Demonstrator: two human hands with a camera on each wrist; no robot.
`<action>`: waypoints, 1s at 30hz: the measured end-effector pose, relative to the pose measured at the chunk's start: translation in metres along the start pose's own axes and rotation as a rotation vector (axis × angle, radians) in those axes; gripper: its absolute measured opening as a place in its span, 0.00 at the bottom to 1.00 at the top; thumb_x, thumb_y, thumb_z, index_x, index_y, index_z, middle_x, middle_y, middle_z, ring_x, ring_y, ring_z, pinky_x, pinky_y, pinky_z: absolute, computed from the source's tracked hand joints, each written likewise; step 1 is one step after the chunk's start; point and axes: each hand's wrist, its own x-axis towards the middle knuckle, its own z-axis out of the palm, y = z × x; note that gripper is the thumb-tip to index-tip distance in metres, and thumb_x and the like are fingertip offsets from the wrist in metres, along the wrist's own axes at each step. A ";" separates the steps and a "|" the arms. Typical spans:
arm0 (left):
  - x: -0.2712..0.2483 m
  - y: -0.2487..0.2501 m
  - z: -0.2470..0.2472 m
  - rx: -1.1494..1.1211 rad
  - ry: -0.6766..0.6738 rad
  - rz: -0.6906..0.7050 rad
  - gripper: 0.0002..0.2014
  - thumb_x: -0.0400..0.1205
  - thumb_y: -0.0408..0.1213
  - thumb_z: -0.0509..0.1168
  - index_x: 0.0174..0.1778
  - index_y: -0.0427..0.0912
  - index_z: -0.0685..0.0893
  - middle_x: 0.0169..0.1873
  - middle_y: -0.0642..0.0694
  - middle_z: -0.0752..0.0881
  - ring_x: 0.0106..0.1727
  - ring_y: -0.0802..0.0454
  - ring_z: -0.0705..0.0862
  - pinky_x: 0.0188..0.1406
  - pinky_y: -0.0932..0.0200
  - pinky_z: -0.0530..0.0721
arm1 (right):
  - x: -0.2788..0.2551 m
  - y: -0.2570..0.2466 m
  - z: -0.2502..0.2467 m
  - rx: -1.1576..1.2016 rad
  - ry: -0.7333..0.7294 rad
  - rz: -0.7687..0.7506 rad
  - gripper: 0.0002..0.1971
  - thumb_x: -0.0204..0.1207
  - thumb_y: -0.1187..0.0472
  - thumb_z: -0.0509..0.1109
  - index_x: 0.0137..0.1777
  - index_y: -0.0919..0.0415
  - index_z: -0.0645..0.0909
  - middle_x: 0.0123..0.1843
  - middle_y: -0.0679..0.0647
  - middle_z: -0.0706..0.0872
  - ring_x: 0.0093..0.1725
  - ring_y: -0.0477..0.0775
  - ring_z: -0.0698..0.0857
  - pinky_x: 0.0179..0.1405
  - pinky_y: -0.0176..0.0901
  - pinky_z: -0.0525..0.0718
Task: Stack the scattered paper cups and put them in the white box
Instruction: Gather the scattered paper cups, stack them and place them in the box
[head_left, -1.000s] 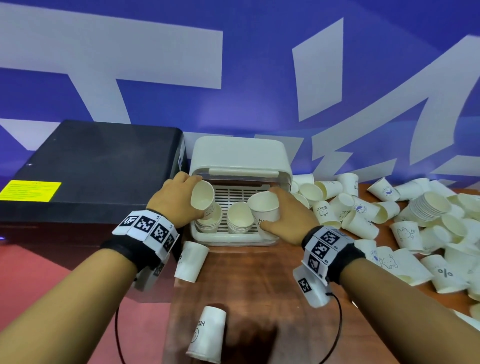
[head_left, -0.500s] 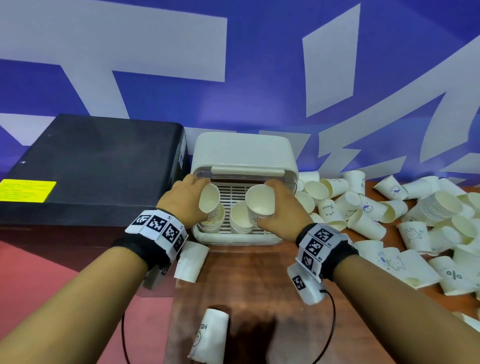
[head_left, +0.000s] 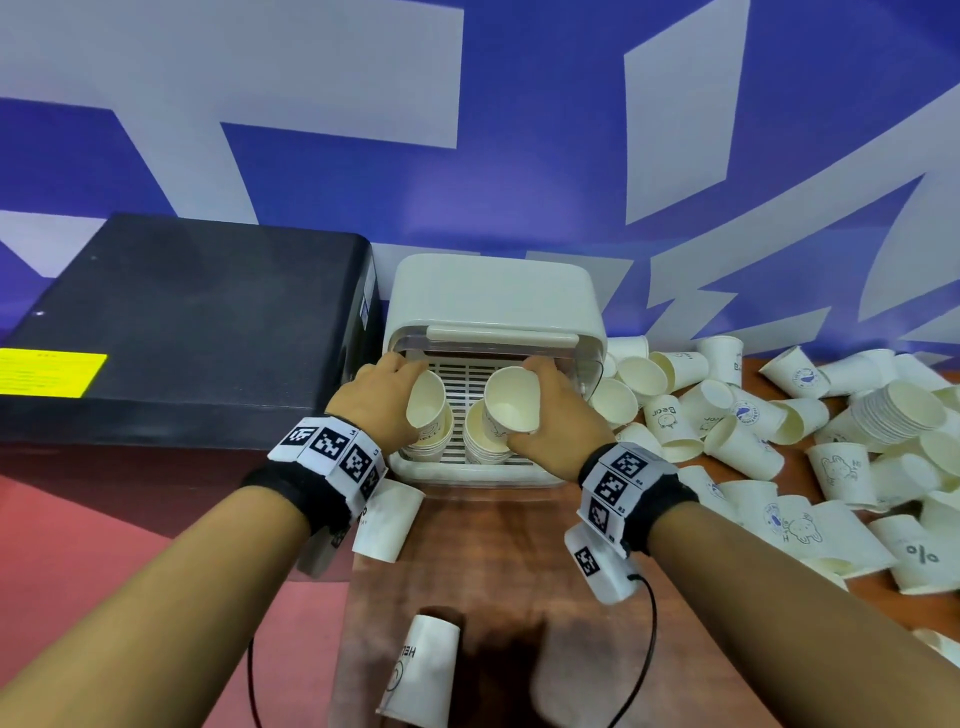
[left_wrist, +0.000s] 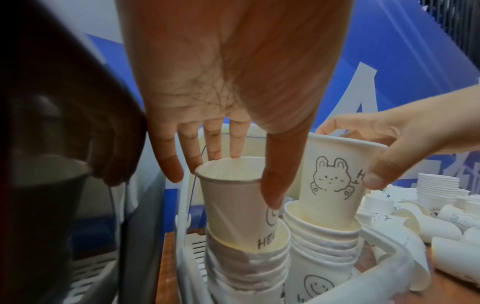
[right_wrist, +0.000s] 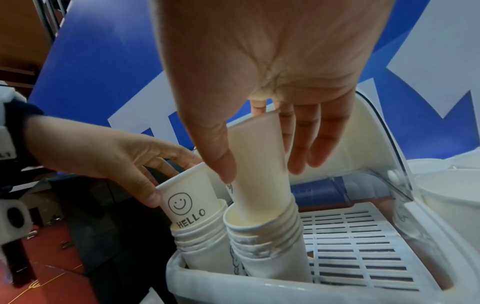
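Two hands work at the open white box (head_left: 496, 299) on the worktop (head_left: 498, 571). At far left a black case (head_left: 192, 332) partly blocks the box's left wall. The left hand (head_left: 375, 402) pinches a smiley cup (right_wrist: 185, 200) by its rim, its base sunk in the left stack (left_wrist: 246, 265). The right hand (head_left: 556, 415) grips a bunny cup (left_wrist: 331, 181), its base hidden inside the right stack (right_wrist: 267, 242). Both stacks stand on the box's slatted floor (right_wrist: 358, 246); their bottoms are hidden by the front wall. Loose cups (head_left: 779, 447) litter the worktop at right, cut off at the edge.
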 end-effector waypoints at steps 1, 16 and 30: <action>0.001 0.000 0.001 0.001 -0.003 -0.002 0.42 0.72 0.38 0.73 0.80 0.51 0.59 0.76 0.47 0.65 0.72 0.42 0.69 0.65 0.46 0.78 | 0.001 0.001 0.001 -0.001 -0.003 0.005 0.39 0.66 0.50 0.75 0.73 0.48 0.57 0.70 0.51 0.71 0.62 0.58 0.78 0.58 0.57 0.81; 0.015 0.001 0.015 0.015 -0.070 -0.019 0.42 0.71 0.38 0.74 0.79 0.50 0.60 0.75 0.48 0.65 0.73 0.42 0.69 0.66 0.44 0.78 | 0.011 0.005 0.015 -0.075 -0.106 0.042 0.42 0.70 0.51 0.73 0.80 0.47 0.53 0.76 0.55 0.67 0.69 0.60 0.76 0.62 0.51 0.79; 0.017 0.002 0.029 -0.036 -0.116 0.010 0.42 0.73 0.36 0.72 0.80 0.52 0.56 0.79 0.52 0.64 0.78 0.46 0.62 0.73 0.43 0.71 | 0.020 0.012 0.021 -0.221 -0.302 0.081 0.46 0.73 0.44 0.70 0.83 0.45 0.44 0.81 0.57 0.62 0.77 0.60 0.68 0.73 0.57 0.72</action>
